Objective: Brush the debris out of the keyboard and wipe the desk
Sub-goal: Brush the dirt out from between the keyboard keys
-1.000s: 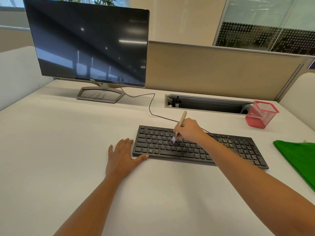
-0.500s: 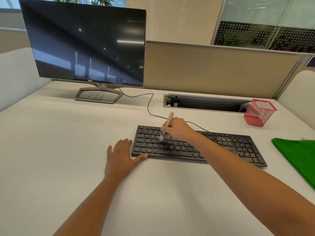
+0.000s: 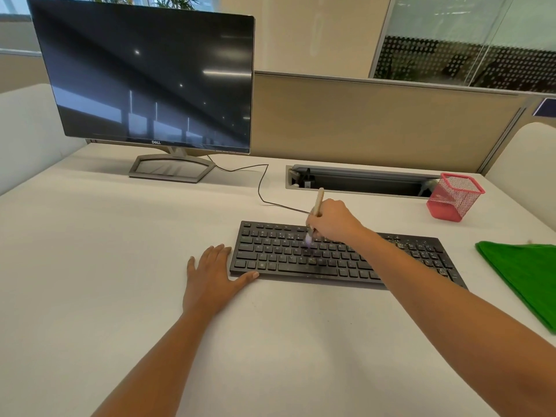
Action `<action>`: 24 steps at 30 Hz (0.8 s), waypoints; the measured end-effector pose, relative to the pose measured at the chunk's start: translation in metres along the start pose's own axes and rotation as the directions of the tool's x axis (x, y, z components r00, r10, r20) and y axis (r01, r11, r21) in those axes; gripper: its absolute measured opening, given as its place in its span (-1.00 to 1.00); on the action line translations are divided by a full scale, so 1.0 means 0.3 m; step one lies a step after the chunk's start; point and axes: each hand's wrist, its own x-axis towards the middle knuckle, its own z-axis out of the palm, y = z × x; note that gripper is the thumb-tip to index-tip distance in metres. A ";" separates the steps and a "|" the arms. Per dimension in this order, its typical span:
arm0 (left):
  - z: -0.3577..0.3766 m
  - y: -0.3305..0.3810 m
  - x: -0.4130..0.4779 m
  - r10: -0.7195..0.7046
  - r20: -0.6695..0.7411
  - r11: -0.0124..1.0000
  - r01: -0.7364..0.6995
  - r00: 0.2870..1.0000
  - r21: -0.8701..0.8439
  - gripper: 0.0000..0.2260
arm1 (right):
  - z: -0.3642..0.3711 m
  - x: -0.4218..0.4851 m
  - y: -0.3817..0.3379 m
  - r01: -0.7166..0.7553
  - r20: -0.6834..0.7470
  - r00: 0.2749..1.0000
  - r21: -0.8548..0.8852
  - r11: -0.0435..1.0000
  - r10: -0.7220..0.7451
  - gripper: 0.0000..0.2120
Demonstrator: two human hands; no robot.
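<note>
Right hand (image 3: 334, 219) fingers grip brush (image 3: 316, 209), bristles on keyboard (image 3: 279, 254).

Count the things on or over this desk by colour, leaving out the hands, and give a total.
Black: 2, the monitor and the keyboard
Red: 1, the mesh pot
Green: 1, the cloth
Tan: 1, the brush
Total: 5

Green cloth (image 3: 523, 278) cut off at R edge; brush (image 3: 318, 203) bristles blurred
</note>
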 end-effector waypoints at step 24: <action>-0.003 0.002 -0.002 -0.005 0.013 1.000 0.005 1.000 0.022 -0.08 | 0.021 -0.022 0.004 -0.012 0.150 0.988 -0.064 0.998 0.022 -0.75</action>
